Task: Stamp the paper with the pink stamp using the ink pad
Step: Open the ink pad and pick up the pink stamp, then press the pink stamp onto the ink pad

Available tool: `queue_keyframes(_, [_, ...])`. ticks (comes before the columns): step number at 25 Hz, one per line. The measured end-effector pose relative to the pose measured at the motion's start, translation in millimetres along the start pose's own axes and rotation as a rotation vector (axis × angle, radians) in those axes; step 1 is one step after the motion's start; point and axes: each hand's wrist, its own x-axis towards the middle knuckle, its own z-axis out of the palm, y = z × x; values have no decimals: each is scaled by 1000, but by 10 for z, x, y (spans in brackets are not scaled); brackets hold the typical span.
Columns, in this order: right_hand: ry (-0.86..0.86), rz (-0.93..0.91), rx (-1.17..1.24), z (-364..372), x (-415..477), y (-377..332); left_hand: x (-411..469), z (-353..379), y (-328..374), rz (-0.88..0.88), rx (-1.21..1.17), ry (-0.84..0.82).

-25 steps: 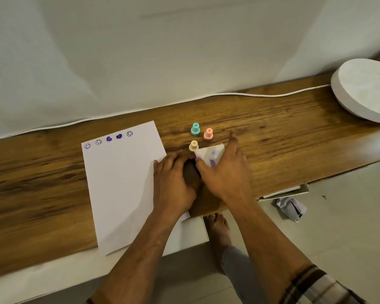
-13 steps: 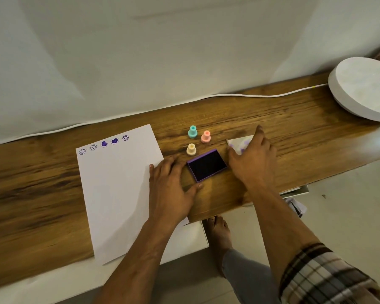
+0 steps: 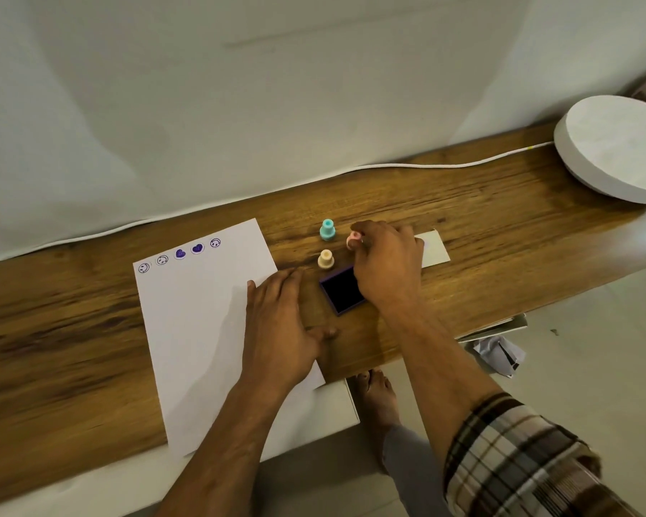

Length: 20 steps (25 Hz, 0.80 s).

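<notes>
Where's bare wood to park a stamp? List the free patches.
Free: the wood left of the paper, and the stretch between the ink pad lid and the white disc. Crowded: around the ink pad, stamps and right hand.

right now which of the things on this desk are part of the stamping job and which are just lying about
In the job:
pink stamp, pinched by the right hand
ink pad, open
paper, held flat by the left hand

Lying about:
teal stamp
cream stamp
pad lid
white disc
white cable
</notes>
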Motion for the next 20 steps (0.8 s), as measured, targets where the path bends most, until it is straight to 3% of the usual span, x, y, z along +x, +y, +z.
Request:
queue_keyframes(2, [24,151,211,-108,-11,-17,17,-89,33,-48,-48,64])
queue_keyframes(4, [-49,377,655,-250,-90,-90,50,-168,77,-86,-173,158])
queue_keyframes(7, [-168,539,1049,-410,-368,-225,44,-263,181,-30,-423,127])
queue_keyframes(13, [-258,559,1104,-412,-725,-405,-55,-346,218,-2,-540,81])
queue_keyframes(20, [-296,565,1076,-392,-710,-482,25,-390,120,-118,-586,61])
